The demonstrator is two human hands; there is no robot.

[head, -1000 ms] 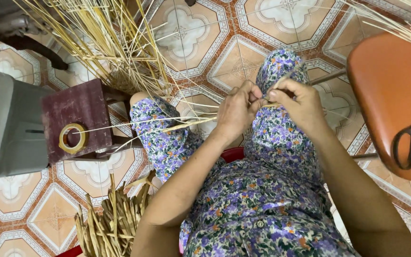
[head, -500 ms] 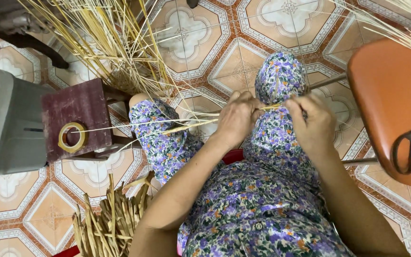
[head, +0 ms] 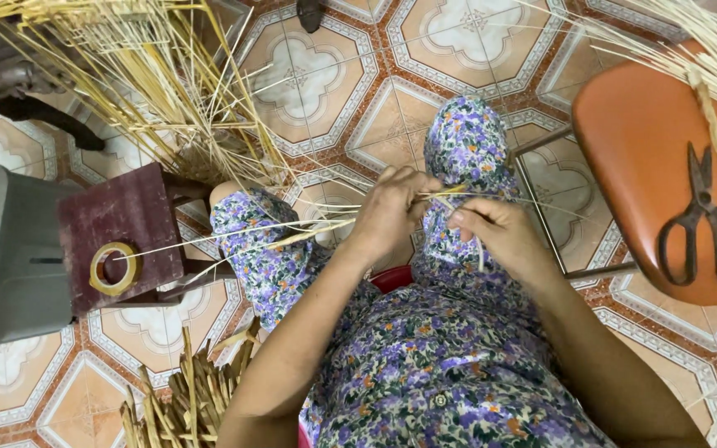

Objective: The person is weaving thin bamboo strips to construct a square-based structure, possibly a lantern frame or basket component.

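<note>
I sit with my knees in purple flowered cloth, working over my lap. My left hand (head: 392, 211) pinches a bunch of thin pale straw strands (head: 242, 241) that run out to the left over my left knee. Close beside it, my right hand (head: 495, 236) grips the near ends of the same strands between thumb and fingers, just above my right knee. Both hands almost touch.
A big sheaf of loose straw (head: 151, 83) fans out at the upper left. A dark red stool (head: 118, 220) carries a tape roll (head: 114, 267), beside a grey box (head: 2, 257). An orange chair seat (head: 641, 141) holds black scissors (head: 703, 224). Short cut stalks (head: 184, 398) lie on the tiled floor.
My hands have stayed together over my lap; the right hand has slid slightly lower and rightward along the strands while the left keeps its pinch.
</note>
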